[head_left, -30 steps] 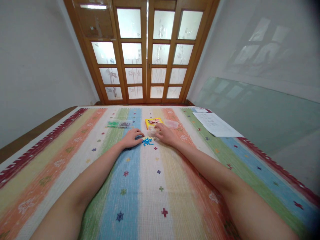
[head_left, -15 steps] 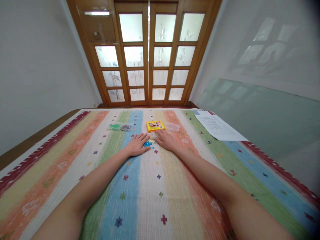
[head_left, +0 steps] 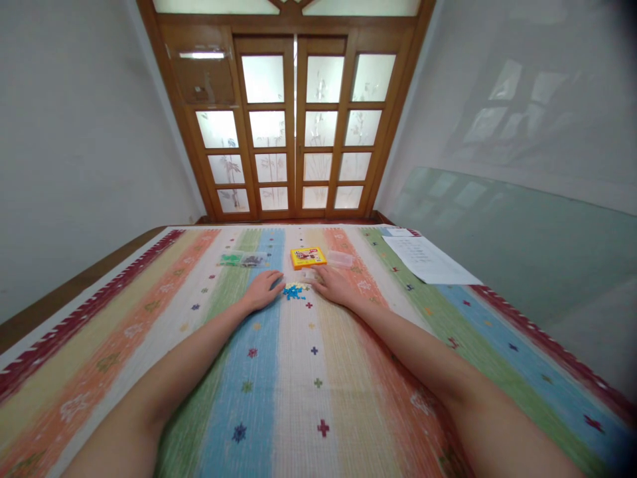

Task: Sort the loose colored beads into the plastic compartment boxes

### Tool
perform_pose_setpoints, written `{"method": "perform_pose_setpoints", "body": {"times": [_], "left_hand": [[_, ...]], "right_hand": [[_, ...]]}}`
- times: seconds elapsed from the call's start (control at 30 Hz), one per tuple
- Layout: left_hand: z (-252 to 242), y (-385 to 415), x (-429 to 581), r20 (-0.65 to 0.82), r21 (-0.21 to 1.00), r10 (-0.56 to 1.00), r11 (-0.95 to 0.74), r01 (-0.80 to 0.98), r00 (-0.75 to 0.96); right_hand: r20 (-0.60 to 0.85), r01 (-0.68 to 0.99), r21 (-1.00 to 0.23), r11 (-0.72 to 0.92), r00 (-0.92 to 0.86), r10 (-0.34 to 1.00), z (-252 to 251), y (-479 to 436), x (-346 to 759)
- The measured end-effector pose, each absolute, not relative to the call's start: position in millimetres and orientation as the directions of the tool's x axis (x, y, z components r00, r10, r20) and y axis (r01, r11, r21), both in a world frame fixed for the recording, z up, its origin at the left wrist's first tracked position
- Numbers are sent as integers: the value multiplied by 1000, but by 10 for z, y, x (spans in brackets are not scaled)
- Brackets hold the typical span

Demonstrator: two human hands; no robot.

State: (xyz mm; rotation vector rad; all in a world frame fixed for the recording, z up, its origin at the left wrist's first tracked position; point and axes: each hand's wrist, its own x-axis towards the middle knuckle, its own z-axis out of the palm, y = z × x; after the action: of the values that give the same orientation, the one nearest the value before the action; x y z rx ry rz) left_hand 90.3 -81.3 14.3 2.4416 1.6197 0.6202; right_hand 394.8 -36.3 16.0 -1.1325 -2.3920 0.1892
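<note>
Left hand (head_left: pixel 262 291) loosely spread beside blue pieces (head_left: pixel 293 293) lying on the cloth-covered table (head_left: pixel 297 385) | Right hand (head_left: pixel 332 285) at a clear container (head_left: pixel 308 273), grip impossible to tell | Yellow box (head_left: pixel 308 258) just beyond | A sideways brush by either hand could scatter the loose pieces

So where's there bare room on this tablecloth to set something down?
Free: the striped tablecloth between your forearms, nearer you than the blue pieces; also between your right forearm and the paper sheet. Crowded: the far middle, where your left hand and right hand flank the pieces, with the yellow box and clear plastic tray just beyond.
</note>
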Motion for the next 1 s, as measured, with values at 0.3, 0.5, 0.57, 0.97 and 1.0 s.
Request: {"method": "perform_pose_setpoints", "body": {"times": [0.3, 0.5, 0.57, 0.97, 1.0], "left_hand": [[88, -1047, 201, 90, 119, 996, 9, 993, -20], [177, -1101, 125, -14, 76, 998, 61, 995, -60], [165, -1084, 125, -22, 75, 999, 50, 996, -48], [13, -1013, 23, -16, 84, 1000, 28, 996, -27], [18, -1013, 27, -19, 83, 999, 28, 996, -27]], "right_hand": [[241, 851, -213, 480, -430, 870, 53, -465, 4557], [99, 917, -123, 379, -369, 924, 92, -518, 4553], [73, 922, -119, 369, -363, 929, 96, -512, 4531], [68, 929, -132, 346, -339, 938, 45, -466, 4524], [73, 929, -133, 347, -340, 938, 44, -465, 4525]]}}
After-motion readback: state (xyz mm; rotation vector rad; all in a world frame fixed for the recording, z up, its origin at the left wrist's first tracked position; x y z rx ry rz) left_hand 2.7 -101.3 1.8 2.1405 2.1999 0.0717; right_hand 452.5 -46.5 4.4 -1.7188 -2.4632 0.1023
